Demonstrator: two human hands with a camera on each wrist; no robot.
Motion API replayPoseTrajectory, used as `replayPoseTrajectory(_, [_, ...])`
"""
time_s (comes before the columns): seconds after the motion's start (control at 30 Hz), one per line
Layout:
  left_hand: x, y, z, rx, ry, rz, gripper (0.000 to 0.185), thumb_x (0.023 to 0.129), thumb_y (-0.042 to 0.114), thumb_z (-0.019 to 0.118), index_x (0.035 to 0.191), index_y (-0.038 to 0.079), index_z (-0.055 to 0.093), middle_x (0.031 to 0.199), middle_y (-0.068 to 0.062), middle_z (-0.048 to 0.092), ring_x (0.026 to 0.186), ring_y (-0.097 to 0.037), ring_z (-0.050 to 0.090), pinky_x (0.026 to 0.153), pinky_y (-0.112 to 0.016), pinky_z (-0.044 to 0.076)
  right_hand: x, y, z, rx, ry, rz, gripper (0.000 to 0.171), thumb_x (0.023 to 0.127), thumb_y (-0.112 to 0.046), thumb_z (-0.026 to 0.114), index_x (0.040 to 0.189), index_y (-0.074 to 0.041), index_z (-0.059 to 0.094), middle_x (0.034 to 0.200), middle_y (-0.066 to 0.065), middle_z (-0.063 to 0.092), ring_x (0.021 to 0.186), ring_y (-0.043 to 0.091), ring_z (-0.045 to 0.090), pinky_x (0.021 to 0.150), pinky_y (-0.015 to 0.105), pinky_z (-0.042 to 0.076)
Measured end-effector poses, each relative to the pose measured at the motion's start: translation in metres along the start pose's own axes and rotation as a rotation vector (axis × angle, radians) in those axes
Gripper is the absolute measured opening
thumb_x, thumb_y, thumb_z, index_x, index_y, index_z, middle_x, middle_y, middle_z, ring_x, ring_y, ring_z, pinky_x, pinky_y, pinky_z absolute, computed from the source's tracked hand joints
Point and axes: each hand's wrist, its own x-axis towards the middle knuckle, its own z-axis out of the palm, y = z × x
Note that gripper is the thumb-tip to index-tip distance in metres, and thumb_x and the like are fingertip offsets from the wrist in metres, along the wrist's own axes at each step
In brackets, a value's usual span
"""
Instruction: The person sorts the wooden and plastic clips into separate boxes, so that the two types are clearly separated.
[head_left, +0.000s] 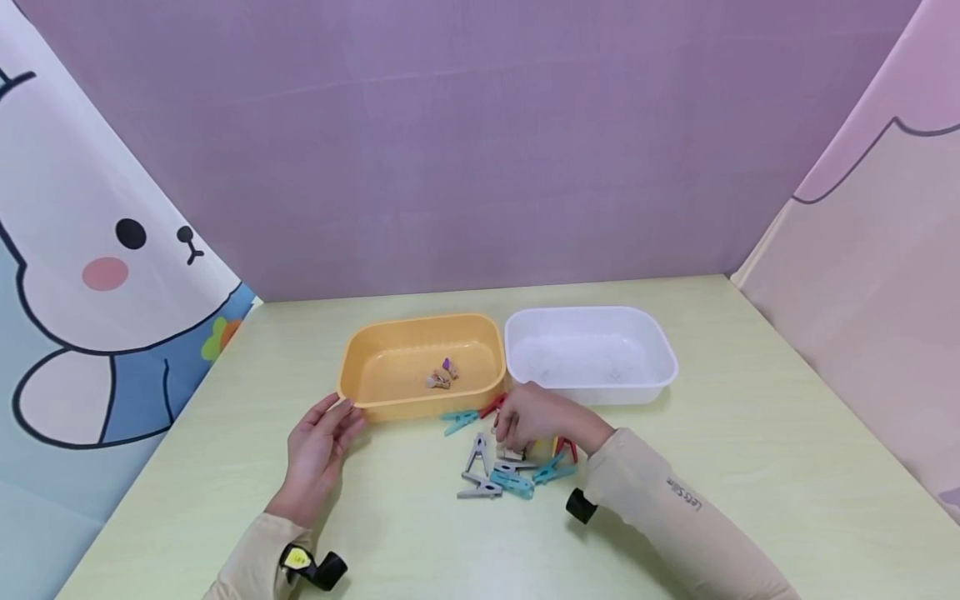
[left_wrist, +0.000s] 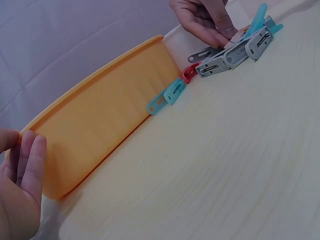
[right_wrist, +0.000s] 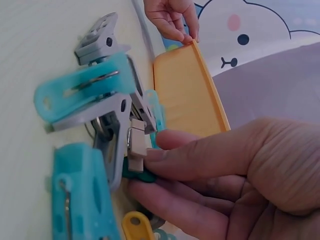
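Perhaps the small wooden clip (right_wrist: 137,142), pinched by the right hand (head_left: 534,417) in front of the orange tray (head_left: 420,407), could snag on the crowding grey clip (right_wrist: 116,126); the left hand (head_left: 317,446) grips the tray's rim.

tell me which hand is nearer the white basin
Right. The right hand is just in front of the near left corner of the white basin, at the clothespins; the left hand is farther off, pinching the orange basin at its near left corner.
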Motion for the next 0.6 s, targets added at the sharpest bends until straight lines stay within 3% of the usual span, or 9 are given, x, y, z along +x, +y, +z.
replayPoseTrajectory(0.2, [-0.0005, -0.0002, -0.0008, 0.002, -0.016, 0.006, 0.021, 0.098, 0.001, 0.06, 0.115, 0.008, 0.051, 0.08, -0.002, 0.068, 0.075, -0.01, 0.069, 0.077, -0.024, 0.059, -0.0024, -0.0027, -0.0024, 0.098, 0.008, 0.048, 0.014, 0.078, 0.01, 0.073, 0.083, -0.003, 0.076, 0.079, 0.005, 0.071, 0.064, 0.012, 0.063, 0.058, 0.029, 0.059])
replayPoseTrajectory(0.6, [0.0003, 0.0003, 0.0, 0.004, 0.001, 0.002, 0.019, 0.099, 0.0, 0.058, 0.114, 0.009, 0.051, 0.079, -0.002, 0.068, 0.075, -0.01, 0.069, 0.077, -0.024, 0.059, -0.0008, -0.0063, -0.0043, 0.25, 0.018, 0.088, 0.011, 0.082, 0.007, 0.074, 0.087, -0.002, 0.076, 0.077, 0.002, 0.073, 0.073, 0.015, 0.069, 0.068, 0.03, 0.061])
